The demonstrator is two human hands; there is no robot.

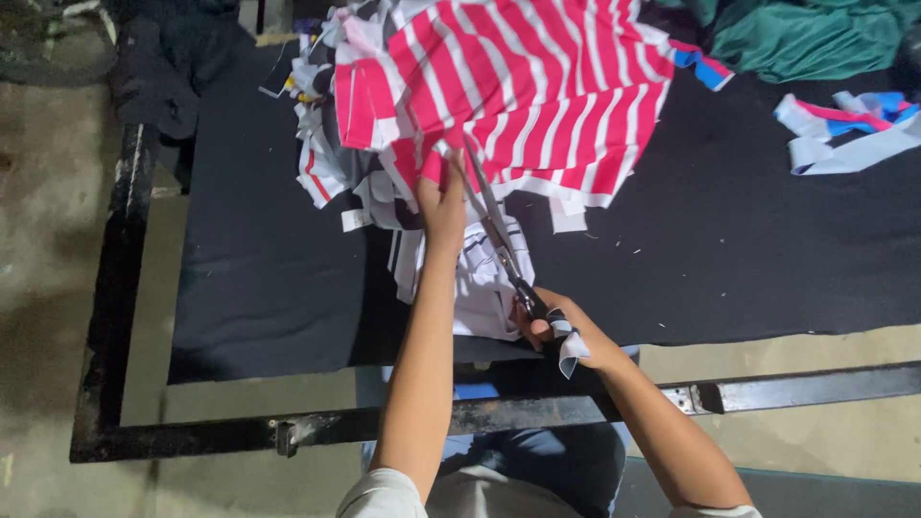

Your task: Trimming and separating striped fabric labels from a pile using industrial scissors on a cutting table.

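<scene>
White and striped offcuts (331, 163) pile at the left of the dark surface (249, 288); loose strips (844, 134) lie far right, green cloth (815, 38) beyond. The pink-and-white striped fabric (537, 86) spreads across the far middle. My left hand (441, 197) is clamped on its near edge. My right hand (556, 331) is closed around the scissors (494, 225), whose long axis runs from near right to far left, blades entering the fabric.

Both bare forearms reach forward and converge. The left hand (442, 197) is extended furthest, fingers pinched closed. The right hand (549, 324) sits nearer the body, fingers curled in a closed grip.
</scene>
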